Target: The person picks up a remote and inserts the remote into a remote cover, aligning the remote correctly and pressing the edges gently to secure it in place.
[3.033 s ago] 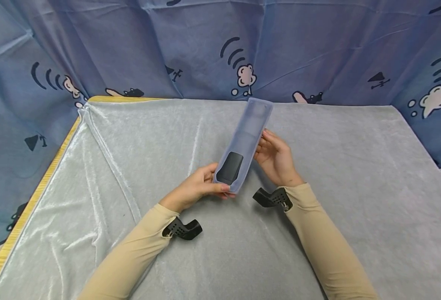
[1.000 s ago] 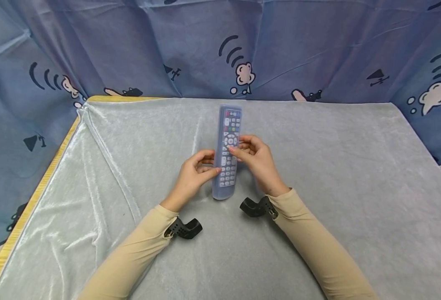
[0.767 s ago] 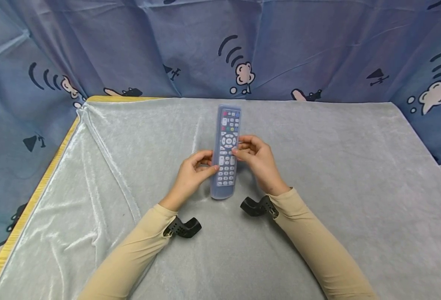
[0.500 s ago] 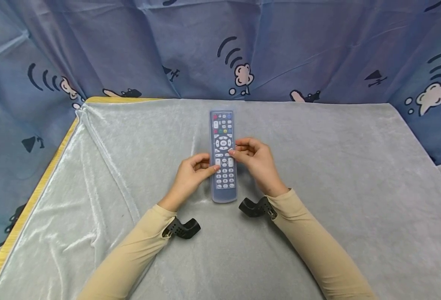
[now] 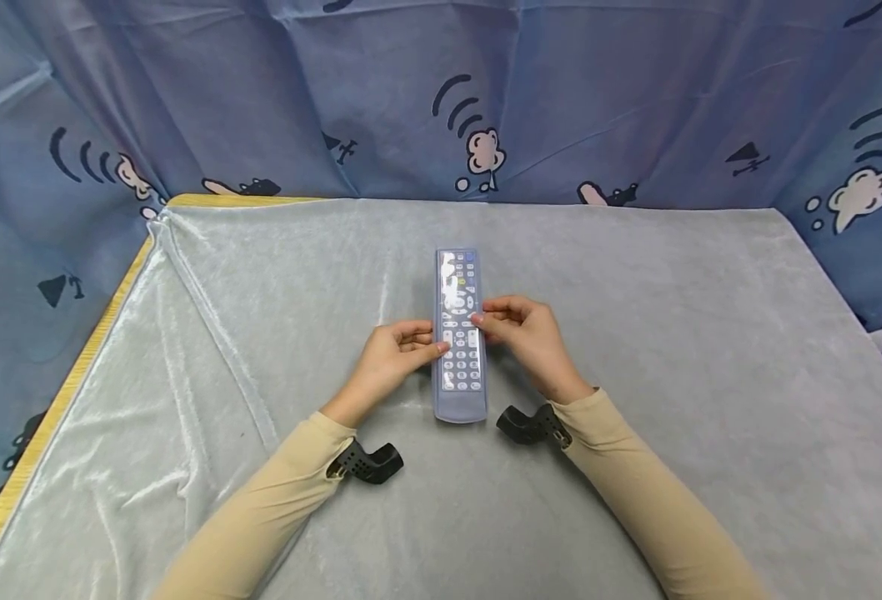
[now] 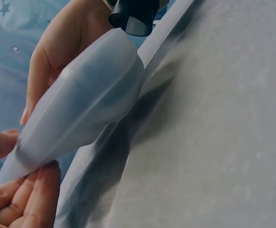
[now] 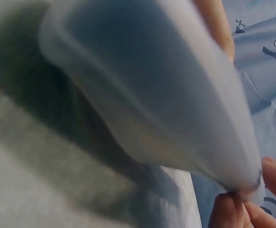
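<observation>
A remote control (image 5: 461, 373) in a translucent bluish cover is held lengthwise in front of me, its buttons upward and glare on its upper left part. My left hand (image 5: 383, 364) pinches its left edge, thumb on the front and fingers at the side. My right hand (image 5: 537, 343) pinches the right edge a little higher up, its thumb also on the front. In the left wrist view the pale cover (image 6: 83, 97) is raised off the cloth and tilted. The right wrist view shows the cover (image 7: 152, 80) close up and blurred, casting a shadow.
A grey velvety cloth (image 5: 674, 350) spreads over the table, wrinkled at the left. The table's yellow wooden edge (image 5: 96, 333) shows along the left side. Behind hangs a blue patterned curtain (image 5: 381, 100). Each wrist carries a black camera mount (image 5: 369, 462).
Three seconds ago the cover's open back faced up, showing a dark part of the remote. It has since been turned buttons up. In the last half second both hands brought it nearer and slightly right.
</observation>
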A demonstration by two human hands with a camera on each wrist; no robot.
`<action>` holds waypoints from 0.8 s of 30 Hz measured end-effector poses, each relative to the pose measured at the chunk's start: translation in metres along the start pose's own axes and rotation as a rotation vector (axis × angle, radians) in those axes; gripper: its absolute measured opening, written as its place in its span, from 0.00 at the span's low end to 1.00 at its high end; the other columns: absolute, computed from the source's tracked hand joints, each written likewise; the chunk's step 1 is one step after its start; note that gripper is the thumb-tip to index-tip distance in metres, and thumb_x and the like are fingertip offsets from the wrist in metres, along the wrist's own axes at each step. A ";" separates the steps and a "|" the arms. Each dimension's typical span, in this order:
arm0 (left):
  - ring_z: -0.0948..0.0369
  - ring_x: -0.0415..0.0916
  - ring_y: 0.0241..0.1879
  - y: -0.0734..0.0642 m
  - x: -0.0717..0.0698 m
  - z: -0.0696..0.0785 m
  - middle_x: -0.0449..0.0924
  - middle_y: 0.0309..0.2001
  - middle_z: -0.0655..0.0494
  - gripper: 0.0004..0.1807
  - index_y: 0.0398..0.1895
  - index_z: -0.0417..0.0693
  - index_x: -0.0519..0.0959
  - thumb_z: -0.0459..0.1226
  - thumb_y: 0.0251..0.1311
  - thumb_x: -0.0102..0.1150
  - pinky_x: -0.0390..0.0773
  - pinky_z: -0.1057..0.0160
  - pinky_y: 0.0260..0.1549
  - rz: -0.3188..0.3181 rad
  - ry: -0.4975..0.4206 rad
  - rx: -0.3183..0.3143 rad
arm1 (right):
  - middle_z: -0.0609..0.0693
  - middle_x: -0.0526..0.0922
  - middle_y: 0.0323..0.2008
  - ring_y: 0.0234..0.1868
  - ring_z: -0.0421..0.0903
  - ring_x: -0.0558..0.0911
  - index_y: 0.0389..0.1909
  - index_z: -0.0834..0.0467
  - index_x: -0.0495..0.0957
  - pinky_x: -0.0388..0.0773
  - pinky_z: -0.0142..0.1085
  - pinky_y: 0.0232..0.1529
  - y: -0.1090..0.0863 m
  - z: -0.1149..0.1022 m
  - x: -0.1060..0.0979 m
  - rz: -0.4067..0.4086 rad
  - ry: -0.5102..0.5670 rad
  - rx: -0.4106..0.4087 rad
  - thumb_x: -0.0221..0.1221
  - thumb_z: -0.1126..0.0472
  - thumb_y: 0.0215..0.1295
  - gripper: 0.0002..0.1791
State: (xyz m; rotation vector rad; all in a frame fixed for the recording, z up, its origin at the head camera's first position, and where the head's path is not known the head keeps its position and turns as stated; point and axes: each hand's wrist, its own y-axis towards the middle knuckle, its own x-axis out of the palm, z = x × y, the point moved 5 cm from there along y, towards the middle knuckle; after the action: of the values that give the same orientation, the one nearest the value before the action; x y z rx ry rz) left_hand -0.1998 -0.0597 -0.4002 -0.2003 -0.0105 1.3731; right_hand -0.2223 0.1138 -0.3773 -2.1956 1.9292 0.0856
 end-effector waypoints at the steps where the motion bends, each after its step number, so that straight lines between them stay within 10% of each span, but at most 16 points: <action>1: 0.52 0.81 0.40 0.001 0.001 0.000 0.80 0.44 0.36 0.22 0.52 0.26 0.73 0.30 0.55 0.63 0.81 0.64 0.38 -0.005 0.006 -0.005 | 0.62 0.80 0.39 0.30 0.40 0.79 0.49 0.75 0.73 0.81 0.33 0.35 0.000 0.001 0.000 -0.003 0.002 0.006 0.61 0.69 0.61 0.18; 19: 0.57 0.81 0.37 0.020 0.010 -0.003 0.82 0.43 0.39 0.20 0.50 0.27 0.74 0.30 0.56 0.62 0.79 0.66 0.40 -0.135 0.121 -0.115 | 0.60 0.79 0.37 0.31 0.37 0.78 0.52 0.78 0.70 0.80 0.29 0.36 0.009 0.023 -0.005 -0.077 -0.029 0.063 0.59 0.72 0.60 0.21; 24: 0.60 0.78 0.33 0.018 0.008 0.003 0.81 0.36 0.47 0.24 0.50 0.30 0.74 0.36 0.53 0.67 0.77 0.68 0.34 -0.159 0.337 -0.088 | 0.60 0.78 0.38 0.31 0.37 0.78 0.53 0.77 0.70 0.79 0.27 0.35 0.008 0.027 -0.005 -0.121 -0.074 0.068 0.59 0.72 0.60 0.22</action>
State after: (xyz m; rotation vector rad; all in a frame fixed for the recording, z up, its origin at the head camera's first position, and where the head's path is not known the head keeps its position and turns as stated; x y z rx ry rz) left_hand -0.2161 -0.0480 -0.4007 -0.4926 0.1912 1.1675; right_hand -0.2285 0.1236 -0.4037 -2.2260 1.7304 0.0789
